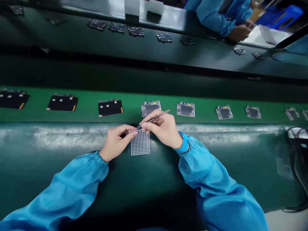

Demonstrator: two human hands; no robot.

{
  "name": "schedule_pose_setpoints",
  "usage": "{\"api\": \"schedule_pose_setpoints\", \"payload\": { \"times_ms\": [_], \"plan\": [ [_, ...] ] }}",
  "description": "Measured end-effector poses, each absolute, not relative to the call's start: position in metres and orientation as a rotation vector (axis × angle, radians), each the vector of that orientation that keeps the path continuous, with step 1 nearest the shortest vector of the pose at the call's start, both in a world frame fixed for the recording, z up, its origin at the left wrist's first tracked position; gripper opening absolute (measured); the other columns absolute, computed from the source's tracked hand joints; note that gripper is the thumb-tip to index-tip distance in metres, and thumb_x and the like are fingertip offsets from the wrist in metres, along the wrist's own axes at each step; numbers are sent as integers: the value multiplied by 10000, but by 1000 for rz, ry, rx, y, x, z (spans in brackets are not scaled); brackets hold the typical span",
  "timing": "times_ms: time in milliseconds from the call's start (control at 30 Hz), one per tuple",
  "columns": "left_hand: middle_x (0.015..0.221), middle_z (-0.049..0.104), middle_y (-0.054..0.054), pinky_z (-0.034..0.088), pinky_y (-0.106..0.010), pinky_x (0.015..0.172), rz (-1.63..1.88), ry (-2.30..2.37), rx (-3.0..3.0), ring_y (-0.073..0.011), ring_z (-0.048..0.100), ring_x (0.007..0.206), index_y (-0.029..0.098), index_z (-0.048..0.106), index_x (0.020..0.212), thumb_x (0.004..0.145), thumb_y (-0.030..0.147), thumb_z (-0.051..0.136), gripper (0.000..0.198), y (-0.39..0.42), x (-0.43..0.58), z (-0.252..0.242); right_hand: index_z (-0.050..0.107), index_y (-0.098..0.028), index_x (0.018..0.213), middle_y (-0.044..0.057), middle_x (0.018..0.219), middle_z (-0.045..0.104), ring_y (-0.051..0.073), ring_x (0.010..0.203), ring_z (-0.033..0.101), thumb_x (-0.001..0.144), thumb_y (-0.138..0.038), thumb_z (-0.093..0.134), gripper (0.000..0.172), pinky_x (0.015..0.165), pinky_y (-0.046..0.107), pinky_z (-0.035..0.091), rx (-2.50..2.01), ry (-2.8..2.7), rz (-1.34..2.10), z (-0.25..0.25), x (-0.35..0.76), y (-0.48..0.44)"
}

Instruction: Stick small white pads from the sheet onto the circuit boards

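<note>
Over the green bench, which stretches toward three and nine o'clock, the left hand pinches the dotted sheet near its eleven-o'clock corner; the right hand grips tweezers, tips seemingly at its twelve-o'clock edge.

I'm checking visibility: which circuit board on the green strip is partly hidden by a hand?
The uncovered circuit board just right of the rightmost black-covered board. The right hand overlaps its lower edge; no hand covers any other board there.
</note>
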State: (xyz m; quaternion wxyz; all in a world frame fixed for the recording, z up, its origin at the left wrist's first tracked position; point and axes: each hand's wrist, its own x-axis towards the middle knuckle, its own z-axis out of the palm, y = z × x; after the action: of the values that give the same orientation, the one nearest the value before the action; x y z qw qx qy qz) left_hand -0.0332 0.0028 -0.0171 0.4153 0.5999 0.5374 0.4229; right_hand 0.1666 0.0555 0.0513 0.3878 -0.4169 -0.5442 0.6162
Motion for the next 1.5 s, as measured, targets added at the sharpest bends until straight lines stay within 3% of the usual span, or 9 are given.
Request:
{"api": "schedule_pose_setpoints", "payload": {
  "times_ms": [633, 833, 1000, 1167, 1500],
  "plan": [
    [871, 799, -45, 561, -264, 663, 1039, 1342, 1471, -164, 735, 728, 195, 773, 933, 896, 327, 729, 144, 4, -31, -14, 683, -164, 841, 16, 676, 713, 144, 624, 698, 798, -375, 834, 264, 530, 258, 560, -1079, -1433, 1554, 40, 160, 54],
    [855, 790, -21, 546, -250, 649, 1031, 1351, 1502, -150, 720, 719, 221, 785, 944, 897, 327, 733, 127, 3, -32, -13, 662, -158, 828, 19, 642, 713, 132, 551, 679, 797, -360, 830, 265, 499, 246, 563, -1084, -1391, 1482, 42, 170, 66],
    [888, 792, -20, 566, -260, 681, 1021, 1361, 1490, -160, 730, 760, 233, 789, 960, 909, 353, 719, 148, 1, -34, -16, 626, -163, 824, 9, 610, 691, 120, 485, 643, 793, -379, 805, 282, 451, 230, 545, -1225, -1267, 1214, 14, 204, 115],
    [899, 796, -20, 578, -266, 694, 1012, 1392, 1515, -167, 734, 776, 232, 790, 961, 902, 365, 726, 159, 0, -35, -14, 589, -182, 860, 4, 617, 687, 121, 475, 643, 786, -392, 806, 311, 423, 212, 529, -1367, -1243, 1154, -17, 225, 143],
    [914, 802, -20, 593, -274, 700, 989, 1431, 1503, -173, 737, 786, 235, 790, 951, 889, 406, 739, 189, -1, -34, -10, 607, -174, 857, 6, 624, 702, 105, 450, 626, 797, -291, 759, 200, 408, 190, 509, -1403, -1280, 1122, -20, 232, 140]
  ]
}}
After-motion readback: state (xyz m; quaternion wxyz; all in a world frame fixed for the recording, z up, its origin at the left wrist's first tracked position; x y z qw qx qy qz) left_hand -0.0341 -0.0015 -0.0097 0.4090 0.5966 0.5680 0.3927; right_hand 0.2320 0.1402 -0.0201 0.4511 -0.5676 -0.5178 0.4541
